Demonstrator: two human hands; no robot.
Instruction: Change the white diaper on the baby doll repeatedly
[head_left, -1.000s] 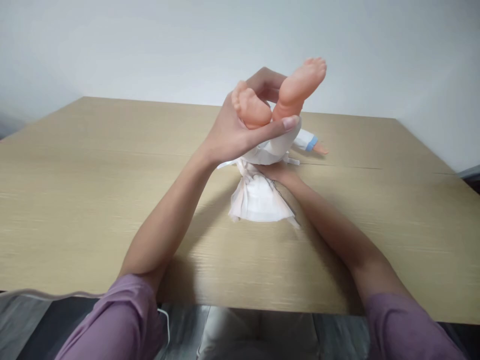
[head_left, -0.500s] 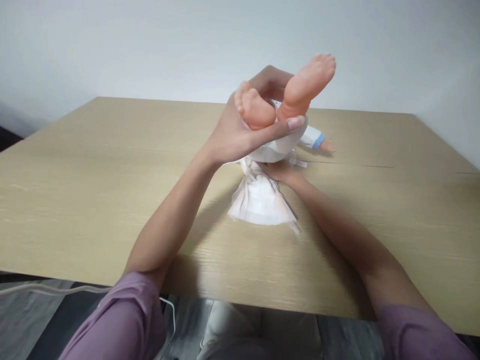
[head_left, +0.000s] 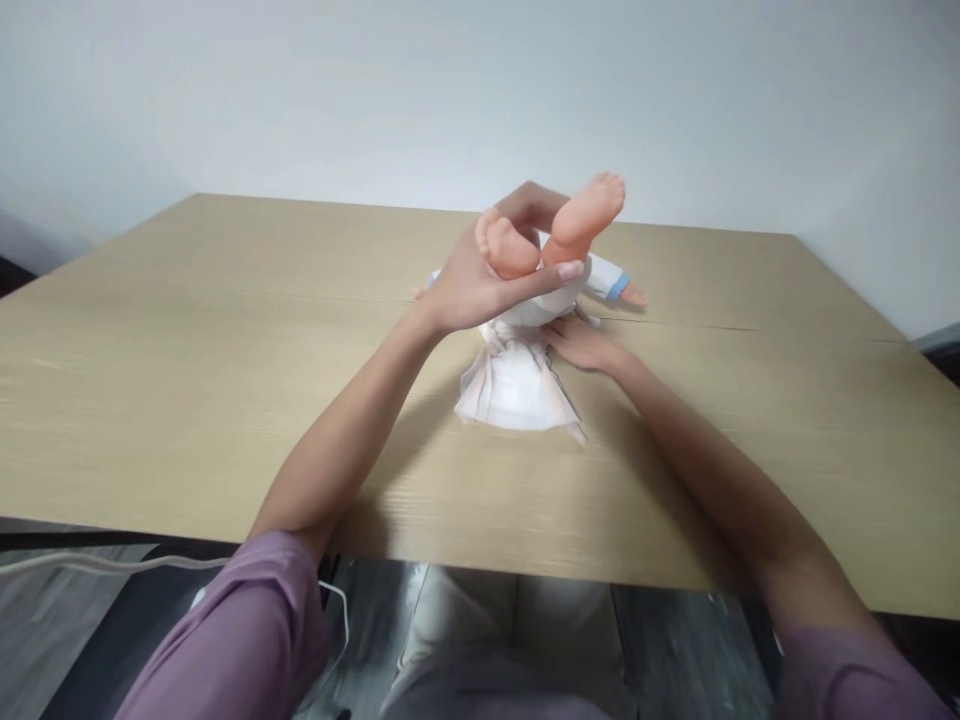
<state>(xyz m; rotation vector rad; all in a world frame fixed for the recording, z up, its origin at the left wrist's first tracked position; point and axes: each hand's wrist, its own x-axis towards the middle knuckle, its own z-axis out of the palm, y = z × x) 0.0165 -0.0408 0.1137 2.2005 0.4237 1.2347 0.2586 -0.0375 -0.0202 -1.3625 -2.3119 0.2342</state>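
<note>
A baby doll (head_left: pixel 589 215) lies on its back on the table, its bare feet raised toward me. My left hand (head_left: pixel 469 280) is closed around both of its ankles, thumb across the near side. Under the doll's raised bottom, a white diaper (head_left: pixel 517 385) is bunched at the middle, and its near end fans out flat on the tabletop. My right hand (head_left: pixel 585 340) lies low beside the bunched part, fingers stretched out and touching the diaper's right edge. The doll's white sleeve with blue cuff (head_left: pixel 611 280) spreads to the right; its head is hidden behind my left hand.
The wooden table (head_left: pixel 225 400) has a thin seam across it and meets a pale wall (head_left: pixel 375 90) at the back. Below the front edge, a pale cable (head_left: pixel 112 565) runs at the left, and my legs (head_left: pixel 510 620) are under the table.
The doll's feet and my left hand have come down and a little left in view. My right hand has drawn out from under the doll's bottom, showing more of its fingers. The view has shifted slightly.
</note>
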